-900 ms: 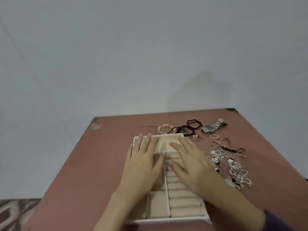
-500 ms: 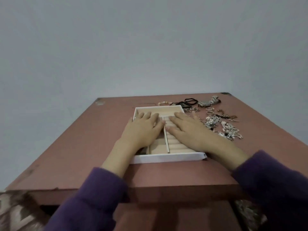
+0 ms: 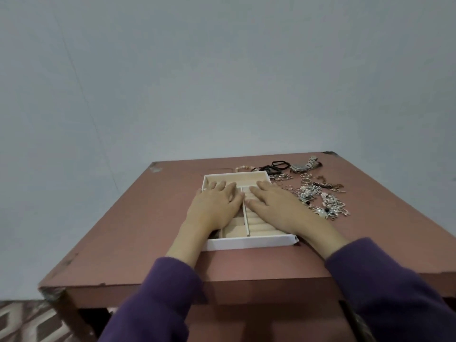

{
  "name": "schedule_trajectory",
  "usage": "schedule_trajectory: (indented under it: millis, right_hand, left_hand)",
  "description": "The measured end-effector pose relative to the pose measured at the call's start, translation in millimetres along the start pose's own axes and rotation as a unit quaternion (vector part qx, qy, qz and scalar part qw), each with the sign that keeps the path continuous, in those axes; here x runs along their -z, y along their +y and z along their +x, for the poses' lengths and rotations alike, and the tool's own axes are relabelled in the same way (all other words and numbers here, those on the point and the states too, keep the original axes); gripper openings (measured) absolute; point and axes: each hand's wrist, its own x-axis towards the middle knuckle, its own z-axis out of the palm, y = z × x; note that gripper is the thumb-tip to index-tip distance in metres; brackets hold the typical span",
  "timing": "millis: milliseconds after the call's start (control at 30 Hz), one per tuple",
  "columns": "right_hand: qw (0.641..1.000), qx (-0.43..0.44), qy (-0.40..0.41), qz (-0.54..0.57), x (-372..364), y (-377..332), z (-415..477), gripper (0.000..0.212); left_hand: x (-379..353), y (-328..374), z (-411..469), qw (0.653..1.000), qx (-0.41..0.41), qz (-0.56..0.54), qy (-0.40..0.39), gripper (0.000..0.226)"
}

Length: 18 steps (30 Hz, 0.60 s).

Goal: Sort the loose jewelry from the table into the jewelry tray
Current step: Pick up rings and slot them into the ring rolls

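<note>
A plain grey wall is filling most of the head view; a patterned floor covering is showing at the lower left corner. The reddish-brown worktop (image 3: 138, 225) is standing against that wall, its edges chipped at the near left and far left corners.

The jewelry tray (image 3: 249, 242), white-walled with beige lining, is sitting on the worktop slightly right of centre. A long open compartment is running across its far end, ring rolls are lining its right side, and square cells are lying on its left. No jewelry is visible in the uncovered parts.

The left hand (image 3: 214, 206) is resting flat, fingers spread, on the tray's left half. The right hand (image 3: 274, 206) is resting flat, fingers spread, on the ring rolls. Neither is holding anything.

The loose jewelry (image 3: 318, 196) is lying on the worktop just right of the tray and along its far edge: a wristwatch (image 3: 304, 165), black hair ties (image 3: 280, 165), a beaded bracelet (image 3: 244, 168), several small rings and ornate silver pieces, some overlapping.

Judgement: sorting is not yet begun. To proceed well, the left hand should be steadying the tray while the right is lifting single pieces, taking care that the tangled silver items are separated first.
</note>
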Motion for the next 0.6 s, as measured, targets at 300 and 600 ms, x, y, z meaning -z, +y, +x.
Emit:
schedule_trajectory:
  millis: [300, 600]
  right_hand:
    - [1.0, 0.003, 0.008, -0.02, -4.2, -0.2, 4.3, 0.055]
    - [0.999, 0.015, -0.009, -0.042, 0.4, -1.9, 2.9, 0.057]
  left_hand:
    - [-0.8, 0.3, 0.8, 1.0, 0.001, 0.003, 0.002, 0.049]
    - [4.9, 1.5, 5.4, 1.0, 0.007, 0.01, -0.028, 0.048]
